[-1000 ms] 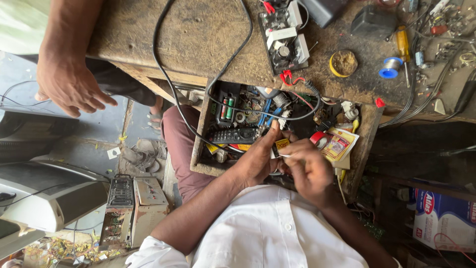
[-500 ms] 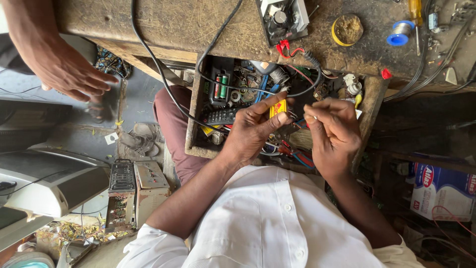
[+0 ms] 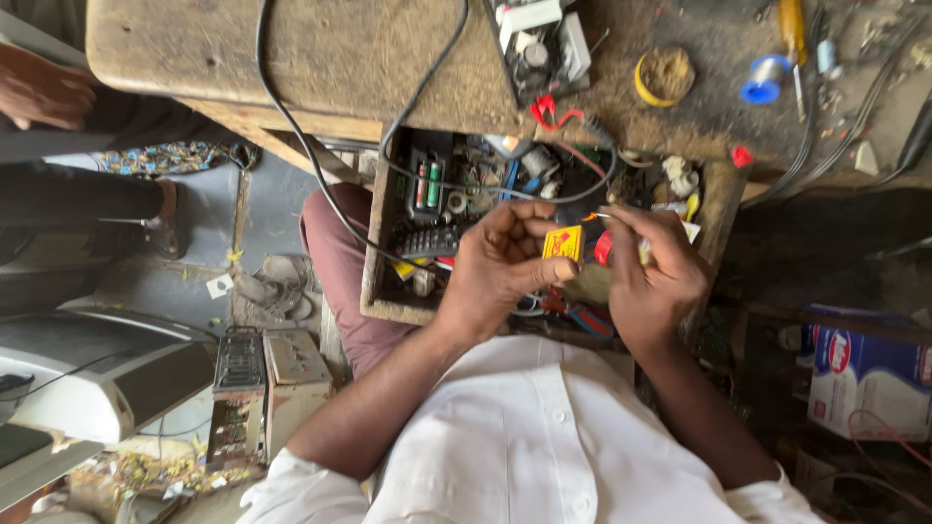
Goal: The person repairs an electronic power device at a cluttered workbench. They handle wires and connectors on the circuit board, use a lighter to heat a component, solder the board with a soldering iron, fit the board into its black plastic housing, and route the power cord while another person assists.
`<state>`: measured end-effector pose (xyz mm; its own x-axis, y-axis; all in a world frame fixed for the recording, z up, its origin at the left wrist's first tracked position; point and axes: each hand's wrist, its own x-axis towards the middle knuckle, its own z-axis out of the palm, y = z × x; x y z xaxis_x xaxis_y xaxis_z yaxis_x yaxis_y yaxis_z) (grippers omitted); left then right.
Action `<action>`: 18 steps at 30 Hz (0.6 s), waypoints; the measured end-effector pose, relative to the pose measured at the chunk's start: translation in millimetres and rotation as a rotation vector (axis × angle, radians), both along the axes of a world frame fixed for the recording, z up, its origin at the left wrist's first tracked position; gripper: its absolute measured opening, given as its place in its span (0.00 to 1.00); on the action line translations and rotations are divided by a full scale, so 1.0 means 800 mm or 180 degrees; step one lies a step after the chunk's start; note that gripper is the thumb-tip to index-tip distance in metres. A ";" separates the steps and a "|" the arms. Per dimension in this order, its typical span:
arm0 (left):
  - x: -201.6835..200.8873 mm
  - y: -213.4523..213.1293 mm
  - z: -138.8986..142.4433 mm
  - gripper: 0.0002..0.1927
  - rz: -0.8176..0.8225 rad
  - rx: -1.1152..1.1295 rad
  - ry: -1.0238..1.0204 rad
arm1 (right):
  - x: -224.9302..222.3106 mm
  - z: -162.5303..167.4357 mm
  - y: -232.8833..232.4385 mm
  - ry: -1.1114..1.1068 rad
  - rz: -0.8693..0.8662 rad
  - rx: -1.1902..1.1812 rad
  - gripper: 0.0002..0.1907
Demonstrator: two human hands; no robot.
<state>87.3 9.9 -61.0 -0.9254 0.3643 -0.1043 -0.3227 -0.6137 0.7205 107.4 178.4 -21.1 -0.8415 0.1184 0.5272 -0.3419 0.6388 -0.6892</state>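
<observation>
My left hand (image 3: 495, 277) has its grip closed on a small yellow part (image 3: 562, 243), thumb below and fingers above, so the part stands clear of my palm. My right hand (image 3: 655, 281) is just beside it, and its grip is together on a thin tool or wire with an orange tip (image 3: 590, 216) that points at the top edge of the yellow part; something red (image 3: 603, 249) is also tucked under these fingers, but I cannot tell what it is. The tip is very near the yellow part, and I cannot see if they touch.

I judge the work is in the middle: the part is already picked up and held ready, the tool is brought to it, but nothing shows that it is finished or put back.

Directly beyond both grips is the open wooden drawer (image 3: 374, 291), full of wires, batteries (image 3: 427, 184) and a dark keypad (image 3: 429, 242). Further out is the bench (image 3: 194, 49) with a black cable (image 3: 291, 126), a circuit board (image 3: 539, 44) and a blue spool (image 3: 762, 78). Far to the left of my grips, another person's hand (image 3: 39, 92) rests at the bench edge.
</observation>
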 end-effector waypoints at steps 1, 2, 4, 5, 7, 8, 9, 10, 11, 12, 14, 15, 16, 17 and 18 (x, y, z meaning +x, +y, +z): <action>0.001 0.001 0.000 0.33 0.0028 -0.0041 0.0042 | -0.002 -0.005 0.004 -0.0160 -0.0006 -0.0463 0.07; 0.002 0.000 -0.001 0.33 0.0111 -0.0724 0.0349 | -0.001 -0.008 0.009 -0.0346 -0.0022 -0.0934 0.07; 0.002 -0.003 -0.001 0.34 0.0267 -0.2087 0.0996 | -0.003 -0.013 0.018 -0.0407 -0.0007 -0.1532 0.07; -0.001 -0.003 -0.001 0.36 0.0388 -0.2584 0.1539 | -0.009 -0.015 0.022 -0.0255 0.0044 -0.1654 0.07; -0.004 -0.005 0.001 0.40 0.0631 -0.3568 0.2602 | -0.019 -0.016 0.031 -0.0119 0.0140 -0.2099 0.08; -0.005 -0.003 0.003 0.40 0.0863 -0.3682 0.2720 | -0.025 -0.016 0.035 -0.0134 0.0191 -0.2419 0.08; -0.007 0.001 0.006 0.39 0.1109 -0.3788 0.2834 | -0.031 -0.016 0.038 -0.0150 0.0251 -0.2731 0.08; -0.008 0.006 0.009 0.39 0.1355 -0.3897 0.2934 | -0.034 -0.015 0.041 -0.0128 0.0290 -0.2724 0.08; -0.011 0.012 0.013 0.36 0.1493 -0.3904 0.2815 | -0.037 -0.014 0.044 -0.0103 0.0333 -0.2718 0.07; -0.015 0.019 0.016 0.33 0.1641 -0.3904 0.2703 | -0.041 -0.012 0.046 -0.0069 0.0383 -0.2710 0.07; -0.027 0.035 0.023 0.27 0.1859 -0.3960 0.2528 | -0.050 -0.010 0.048 -0.0027 0.0434 -0.2623 0.06; -0.039 0.045 0.025 0.25 0.1929 -0.4015 0.2462 | -0.054 -0.009 0.048 -0.0013 0.0458 -0.2579 0.06; -0.048 0.053 0.027 0.23 0.1994 -0.4065 0.2394 | -0.060 -0.007 0.048 -0.0041 0.0549 -0.2622 0.06; -0.056 0.060 0.027 0.22 0.2021 -0.4073 0.2483 | -0.067 -0.005 0.048 -0.0062 0.0640 -0.2660 0.06; -0.064 0.066 0.028 0.21 0.2054 -0.4076 0.2579 | -0.075 -0.003 0.048 -0.0076 0.0734 -0.2693 0.06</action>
<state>35.8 62.3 -38.9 -0.8408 -0.0160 0.5411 0.4242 0.6015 0.6769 47.2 217.1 -23.6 -0.9023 0.2872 0.3215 -0.3790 -0.1730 -0.9091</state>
